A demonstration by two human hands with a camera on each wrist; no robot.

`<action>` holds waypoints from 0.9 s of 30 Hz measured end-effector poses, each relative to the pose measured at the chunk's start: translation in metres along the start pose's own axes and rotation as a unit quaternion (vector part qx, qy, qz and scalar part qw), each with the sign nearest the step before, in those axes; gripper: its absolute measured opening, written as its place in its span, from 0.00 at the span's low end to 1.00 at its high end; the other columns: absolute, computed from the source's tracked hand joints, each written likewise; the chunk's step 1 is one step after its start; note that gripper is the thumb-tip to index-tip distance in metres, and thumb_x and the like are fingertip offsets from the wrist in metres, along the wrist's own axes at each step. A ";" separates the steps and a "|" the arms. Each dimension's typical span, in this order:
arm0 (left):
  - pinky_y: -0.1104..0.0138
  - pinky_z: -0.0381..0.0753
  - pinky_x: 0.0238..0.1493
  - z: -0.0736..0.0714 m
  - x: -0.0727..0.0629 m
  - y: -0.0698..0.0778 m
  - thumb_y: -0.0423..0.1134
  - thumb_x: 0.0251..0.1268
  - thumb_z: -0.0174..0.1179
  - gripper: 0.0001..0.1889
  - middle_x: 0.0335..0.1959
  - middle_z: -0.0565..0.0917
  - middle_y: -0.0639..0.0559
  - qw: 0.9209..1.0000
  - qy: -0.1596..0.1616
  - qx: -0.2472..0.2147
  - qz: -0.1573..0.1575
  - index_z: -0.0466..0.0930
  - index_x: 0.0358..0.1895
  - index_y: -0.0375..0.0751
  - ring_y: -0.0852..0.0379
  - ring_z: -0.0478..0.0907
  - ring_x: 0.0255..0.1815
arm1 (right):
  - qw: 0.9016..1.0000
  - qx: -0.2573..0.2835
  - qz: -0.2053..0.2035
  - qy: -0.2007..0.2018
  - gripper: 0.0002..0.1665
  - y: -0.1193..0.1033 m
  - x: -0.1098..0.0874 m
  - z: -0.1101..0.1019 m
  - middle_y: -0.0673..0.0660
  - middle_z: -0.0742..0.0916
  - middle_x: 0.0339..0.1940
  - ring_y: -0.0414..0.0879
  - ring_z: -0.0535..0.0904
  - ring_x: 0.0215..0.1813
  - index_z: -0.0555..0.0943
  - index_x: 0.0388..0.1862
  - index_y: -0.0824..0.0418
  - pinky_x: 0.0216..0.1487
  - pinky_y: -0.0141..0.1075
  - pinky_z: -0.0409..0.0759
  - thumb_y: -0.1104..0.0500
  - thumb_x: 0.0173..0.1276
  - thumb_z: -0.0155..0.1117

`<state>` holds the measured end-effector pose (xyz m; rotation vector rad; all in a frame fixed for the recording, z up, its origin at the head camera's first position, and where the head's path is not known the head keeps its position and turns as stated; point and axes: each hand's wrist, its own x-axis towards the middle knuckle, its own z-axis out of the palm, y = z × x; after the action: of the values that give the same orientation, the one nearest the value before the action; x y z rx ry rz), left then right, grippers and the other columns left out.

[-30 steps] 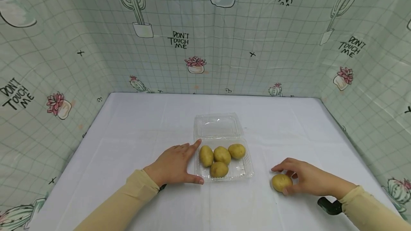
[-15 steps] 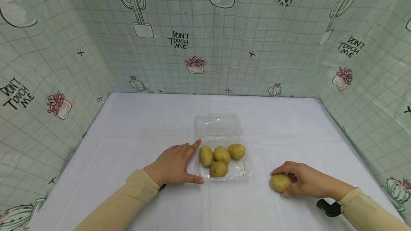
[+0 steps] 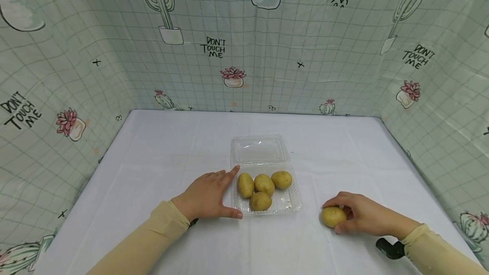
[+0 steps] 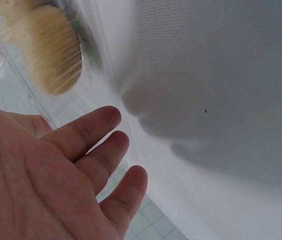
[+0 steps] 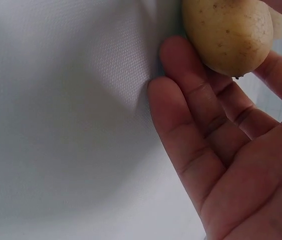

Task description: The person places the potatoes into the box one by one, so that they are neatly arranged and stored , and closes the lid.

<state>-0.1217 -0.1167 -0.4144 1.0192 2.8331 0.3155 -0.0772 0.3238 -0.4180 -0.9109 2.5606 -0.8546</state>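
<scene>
A clear plastic clamshell box [image 3: 284,207] lies with its lid [image 3: 259,150] folded back, and several potatoes [image 3: 264,185] sit in its base. Along the box's left side my left hand [image 3: 206,196] is spread, index finger and thumb stretched to its edge. In the left wrist view its other fingers are extended and hold nothing, with a potato [image 4: 53,52] showing through the plastic wall. To the right of the box, my right hand [image 3: 366,215] pinches a single potato [image 3: 332,217] between thumb and fingers. That potato [image 5: 228,37] appears at or just above the cloth in the right wrist view.
A white cloth [image 3: 172,139] covers the table. Green checked fabric [image 3: 267,84] with printed cacti stands round the back and sides. A black wrist strap [image 3: 390,248] sits under my right wrist. Between the box and the right hand lies a stretch of bare cloth.
My right fingers have closed in on the single potato, which has shifted very slightly left. The left hand and the box have stayed in place.
</scene>
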 end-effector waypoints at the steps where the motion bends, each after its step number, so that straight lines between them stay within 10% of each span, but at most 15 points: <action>1: 0.53 0.65 0.69 0.000 0.000 0.000 0.81 0.48 0.57 0.64 0.70 0.71 0.41 1.000 0.001 0.000 0.000 0.50 0.80 0.40 0.44 0.68 0.70 | 1.000 0.000 -0.001 0.001 0.28 0.000 0.000 0.000 0.41 0.80 0.45 0.35 0.75 0.38 0.81 0.58 0.52 0.35 0.31 0.77 0.48 0.60 0.77; 27: 0.53 0.65 0.70 -0.001 0.000 0.001 0.81 0.48 0.57 0.64 0.70 0.71 0.41 1.000 -0.005 -0.003 -0.004 0.49 0.80 0.40 0.45 0.68 0.70 | 0.997 0.017 -0.053 0.055 0.29 -0.019 0.024 -0.024 0.47 0.82 0.48 0.41 0.79 0.44 0.79 0.60 0.61 0.41 0.34 0.84 0.58 0.60 0.78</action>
<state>-0.1213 -0.1160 -0.4133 1.0040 2.8247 0.3159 -0.0971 0.3072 -0.3892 -1.0237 2.6006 -1.0015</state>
